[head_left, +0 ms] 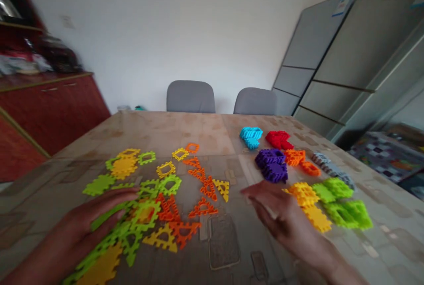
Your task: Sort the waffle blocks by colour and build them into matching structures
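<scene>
My left hand (pixel 76 227) lies over a loose heap of flat toothed building pieces, with its fingers stretched out and apart. Under and beside it are green pieces (pixel 132 238) and a yellow piece (pixel 104 267). Orange triangular pieces (pixel 185 230) spread out to its right. My right hand (pixel 285 214) hovers over the table between the heap and the sorted stacks. Its fingers are curled together, and no piece shows in them; the hand is slightly blurred. Nearest to it are a yellow stack (pixel 303 194) and a purple stack (pixel 271 165).
Blue (pixel 251 137), red (pixel 278 140), orange (pixel 294 157), grey (pixel 331 169) and green stacks (pixel 347 212) stand on the right of the patterned table (pixel 159 132). Two grey chairs (pixel 190 96) are behind it. A refrigerator (pixel 344 64) and a red cabinet (pixel 49 112) flank the table.
</scene>
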`<state>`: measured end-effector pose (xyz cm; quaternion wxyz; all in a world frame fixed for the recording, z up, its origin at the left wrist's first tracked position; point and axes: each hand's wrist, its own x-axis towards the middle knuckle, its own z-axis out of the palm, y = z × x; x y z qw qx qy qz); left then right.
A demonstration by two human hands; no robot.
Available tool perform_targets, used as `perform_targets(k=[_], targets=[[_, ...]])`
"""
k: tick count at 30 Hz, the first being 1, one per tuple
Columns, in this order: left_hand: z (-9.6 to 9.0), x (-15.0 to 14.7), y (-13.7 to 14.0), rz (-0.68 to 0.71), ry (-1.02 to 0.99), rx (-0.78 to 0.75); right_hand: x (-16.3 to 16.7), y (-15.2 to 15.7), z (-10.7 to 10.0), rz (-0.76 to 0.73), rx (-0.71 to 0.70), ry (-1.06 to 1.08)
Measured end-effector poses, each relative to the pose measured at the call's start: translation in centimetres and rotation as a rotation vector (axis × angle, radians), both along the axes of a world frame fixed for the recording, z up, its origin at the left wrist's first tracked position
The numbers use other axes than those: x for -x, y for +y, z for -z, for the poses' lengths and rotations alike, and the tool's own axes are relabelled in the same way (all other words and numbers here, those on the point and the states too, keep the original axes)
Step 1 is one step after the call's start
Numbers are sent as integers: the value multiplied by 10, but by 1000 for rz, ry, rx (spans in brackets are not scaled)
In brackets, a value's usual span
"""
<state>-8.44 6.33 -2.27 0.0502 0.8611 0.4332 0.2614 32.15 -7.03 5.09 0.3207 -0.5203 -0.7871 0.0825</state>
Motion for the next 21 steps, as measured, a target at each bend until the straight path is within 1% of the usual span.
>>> perform_targets(k=[1, 3, 4, 6, 9, 11, 14, 17, 19, 21], targets=[[3, 3, 2, 26, 8, 19, 14, 4, 10, -109, 62, -27], [6, 5, 5, 84, 32, 41, 34, 9, 30, -247, 138, -103], [6, 6, 6, 105, 50, 41, 41, 11, 38, -286, 160, -135], [4, 6, 6, 136, 77, 33, 46, 11, 48, -286, 187, -170], [2, 6, 4, 147, 87, 52, 47, 11, 51, -253, 209, -130], [4, 6, 1, 158, 94, 90, 47, 10, 50, -273, 238, -120], [10, 0, -6, 214, 120, 144, 50, 11, 54, -315, 289, -191], [13, -8, -13, 257, 104, 146, 56, 11, 60, -383, 318, -282], [14, -12, -15, 257, 86, 134, 60, 10, 62, -411, 307, -316], [16, -15, -15, 251, 82, 124, 63, 10, 62, -403, 286, -331]])
